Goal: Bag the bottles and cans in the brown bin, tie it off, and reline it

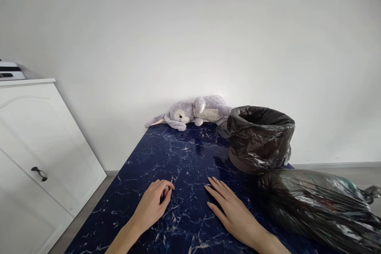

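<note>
Tabletop (pixel 186 158) left of the lined bin (pixel 260 143) — rest left hand (pixel 153 200) loosely curled and empty, right hand (pixel 233 212) flat, fingers slightly apart.

bin liner (pixel 262 147): glossy plastic | filled bag (pixel 312 198): crinkled plastic | toy (pixel 210 114): fluffy plush | tabletop (pixel 181 158): smooth, glossy

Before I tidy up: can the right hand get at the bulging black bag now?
Probably yes: the right hand lies on the blue table beside the bulging bag, with nothing visible between them.
</note>
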`<action>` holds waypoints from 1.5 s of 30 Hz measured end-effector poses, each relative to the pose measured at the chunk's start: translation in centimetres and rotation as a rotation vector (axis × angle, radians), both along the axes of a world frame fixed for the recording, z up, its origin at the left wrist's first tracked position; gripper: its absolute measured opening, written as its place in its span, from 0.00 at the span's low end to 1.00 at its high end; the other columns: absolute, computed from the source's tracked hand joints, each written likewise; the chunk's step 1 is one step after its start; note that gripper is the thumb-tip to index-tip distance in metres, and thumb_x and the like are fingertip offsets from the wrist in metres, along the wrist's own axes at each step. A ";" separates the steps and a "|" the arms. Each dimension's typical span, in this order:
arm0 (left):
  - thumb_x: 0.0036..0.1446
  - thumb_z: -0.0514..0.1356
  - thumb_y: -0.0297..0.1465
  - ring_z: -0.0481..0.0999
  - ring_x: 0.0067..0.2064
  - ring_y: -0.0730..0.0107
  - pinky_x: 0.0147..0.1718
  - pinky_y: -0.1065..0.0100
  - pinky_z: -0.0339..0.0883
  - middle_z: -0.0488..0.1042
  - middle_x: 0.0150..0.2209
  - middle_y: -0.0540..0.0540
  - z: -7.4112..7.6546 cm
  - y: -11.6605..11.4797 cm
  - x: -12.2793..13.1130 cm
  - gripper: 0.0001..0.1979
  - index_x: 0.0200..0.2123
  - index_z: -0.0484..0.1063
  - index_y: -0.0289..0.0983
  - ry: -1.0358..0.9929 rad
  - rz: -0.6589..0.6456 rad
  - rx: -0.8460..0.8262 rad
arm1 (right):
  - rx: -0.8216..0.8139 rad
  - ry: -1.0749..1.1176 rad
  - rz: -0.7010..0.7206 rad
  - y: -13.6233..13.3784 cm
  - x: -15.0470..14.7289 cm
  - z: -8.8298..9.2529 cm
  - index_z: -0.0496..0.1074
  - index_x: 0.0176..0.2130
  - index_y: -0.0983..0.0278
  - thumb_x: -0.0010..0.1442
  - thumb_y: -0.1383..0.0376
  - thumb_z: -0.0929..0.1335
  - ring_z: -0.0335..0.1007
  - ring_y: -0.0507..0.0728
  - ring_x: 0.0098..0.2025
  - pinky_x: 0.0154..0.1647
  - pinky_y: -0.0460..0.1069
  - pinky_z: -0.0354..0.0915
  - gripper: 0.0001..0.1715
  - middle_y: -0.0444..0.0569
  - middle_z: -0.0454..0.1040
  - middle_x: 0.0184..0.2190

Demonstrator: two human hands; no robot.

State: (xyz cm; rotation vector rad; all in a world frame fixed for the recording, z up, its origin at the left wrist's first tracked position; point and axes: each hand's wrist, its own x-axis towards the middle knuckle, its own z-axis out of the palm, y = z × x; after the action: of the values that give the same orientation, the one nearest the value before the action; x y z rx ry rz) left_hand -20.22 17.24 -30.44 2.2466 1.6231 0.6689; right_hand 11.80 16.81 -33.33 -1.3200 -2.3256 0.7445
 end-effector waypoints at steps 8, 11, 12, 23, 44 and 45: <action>0.75 0.48 0.44 0.72 0.32 0.61 0.49 0.54 0.71 0.71 0.31 0.49 -0.4 -0.1 -0.1 0.18 0.48 0.76 0.44 0.029 -0.028 0.023 | -0.025 -0.025 -0.008 0.0 0.0 -0.2 0.52 0.78 0.49 0.77 0.39 0.54 0.33 0.64 0.82 0.82 0.64 0.41 0.39 0.38 0.40 0.80; 0.76 0.48 0.43 0.72 0.32 0.62 0.49 0.53 0.72 0.70 0.31 0.50 -0.3 0.0 0.0 0.18 0.48 0.75 0.43 0.040 -0.039 0.044 | -0.020 -0.030 -0.012 0.1 -0.1 -0.5 0.52 0.78 0.47 0.77 0.39 0.54 0.32 0.63 0.82 0.82 0.63 0.40 0.39 0.36 0.40 0.80; 0.76 0.47 0.43 0.72 0.32 0.63 0.49 0.54 0.72 0.70 0.31 0.50 -0.3 0.0 0.0 0.18 0.48 0.74 0.43 0.044 -0.041 0.046 | -0.010 -0.033 -0.011 0.2 -0.1 -0.5 0.52 0.78 0.47 0.77 0.39 0.55 0.33 0.63 0.82 0.82 0.63 0.40 0.39 0.36 0.40 0.80; 0.76 0.48 0.43 0.73 0.33 0.62 0.41 0.59 0.72 0.71 0.31 0.50 0.0 -0.1 0.1 0.17 0.48 0.74 0.44 0.047 -0.024 0.048 | -0.018 -0.078 0.003 0.1 -0.2 0.1 0.50 0.78 0.48 0.77 0.38 0.51 0.30 0.62 0.82 0.82 0.64 0.38 0.40 0.36 0.38 0.80; 0.76 0.48 0.48 0.74 0.32 0.62 0.41 0.59 0.74 0.70 0.31 0.50 0.1 -0.1 0.1 0.20 0.48 0.75 0.44 0.066 -0.013 0.041 | 0.038 -0.026 -0.004 0.3 -0.5 0.1 0.55 0.77 0.51 0.78 0.42 0.53 0.35 0.64 0.81 0.81 0.65 0.42 0.37 0.39 0.44 0.80; 0.76 0.48 0.48 0.74 0.32 0.62 0.42 0.58 0.74 0.70 0.31 0.50 0.1 0.0 0.1 0.20 0.48 0.75 0.44 0.066 -0.011 0.043 | 0.043 -0.026 -0.003 0.3 -0.5 0.1 0.55 0.77 0.52 0.78 0.43 0.53 0.36 0.64 0.81 0.81 0.65 0.42 0.37 0.39 0.44 0.80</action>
State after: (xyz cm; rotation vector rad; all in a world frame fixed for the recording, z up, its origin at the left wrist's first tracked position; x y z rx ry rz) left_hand -20.13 17.20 -30.37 2.3294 1.6398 0.6391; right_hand 11.28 17.08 -33.22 -1.3220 -2.3462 0.6765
